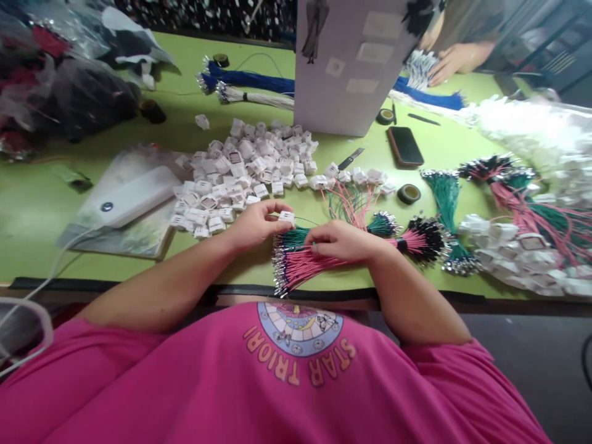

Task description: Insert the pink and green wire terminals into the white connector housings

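Observation:
My left hand pinches a small white plastic housing between thumb and fingers, just above the left end of the wire bundles. Close on its right, my right hand lies over the green wires and pink wires, its fingers pressed together around a wire. The silver wire tips fan out toward the left. A thin green wire shows between the two hands. Beyond them spreads a pile of white housings. Housings with pink and green wires attached lie behind my right hand.
A white device with a cord rests at the left. A tall pale box stands at the back. A phone, a tape roll and more wire bundles lie right. Another person's hand is at the back right.

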`<state>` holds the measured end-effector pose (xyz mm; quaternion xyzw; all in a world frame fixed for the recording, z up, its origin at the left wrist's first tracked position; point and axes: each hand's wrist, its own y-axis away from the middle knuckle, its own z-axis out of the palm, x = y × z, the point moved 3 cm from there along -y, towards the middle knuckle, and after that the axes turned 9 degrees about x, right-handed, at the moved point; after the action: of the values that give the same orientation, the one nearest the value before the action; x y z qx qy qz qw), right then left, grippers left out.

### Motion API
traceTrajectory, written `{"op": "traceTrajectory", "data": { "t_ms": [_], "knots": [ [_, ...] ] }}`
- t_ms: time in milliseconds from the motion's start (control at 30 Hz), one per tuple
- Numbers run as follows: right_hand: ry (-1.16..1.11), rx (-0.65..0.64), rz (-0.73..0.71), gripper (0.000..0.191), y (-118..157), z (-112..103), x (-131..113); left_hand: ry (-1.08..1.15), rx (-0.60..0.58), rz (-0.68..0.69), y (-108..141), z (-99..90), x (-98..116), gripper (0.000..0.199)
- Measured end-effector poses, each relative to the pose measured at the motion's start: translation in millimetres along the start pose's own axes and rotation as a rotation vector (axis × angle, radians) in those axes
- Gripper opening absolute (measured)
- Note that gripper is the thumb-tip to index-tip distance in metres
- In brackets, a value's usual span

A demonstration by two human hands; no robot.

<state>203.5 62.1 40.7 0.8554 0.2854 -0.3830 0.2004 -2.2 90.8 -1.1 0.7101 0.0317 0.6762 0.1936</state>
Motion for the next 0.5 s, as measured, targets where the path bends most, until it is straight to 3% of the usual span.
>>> {"op": "traceTrajectory", "data": {
  "t_ms": [100, 200, 333, 500],
  "knots": [
    [-0.137, 0.069, -0.001, 0.016, -1, 2, -3, 0.040, -0.035, -0.021, 0, 0.7, -1, 0.039],
    [-0.180, 0.273, 0.013, 0.016, -4, 7, -1, 0.100, -0.075, -0.021, -1, 2.1, -2, 0.041],
    [0.038, 0.624, 0.009, 0.018, -4, 13, 6, 0.170, -0.102, -0.049, -2, 4.6, -3, 0.040],
    [0.354, 0.677, -0.063, 0.022, -3, 20, 6, 0.203, -0.108, -0.055, -2, 6.7, -3, 0.038]
  ]
}}
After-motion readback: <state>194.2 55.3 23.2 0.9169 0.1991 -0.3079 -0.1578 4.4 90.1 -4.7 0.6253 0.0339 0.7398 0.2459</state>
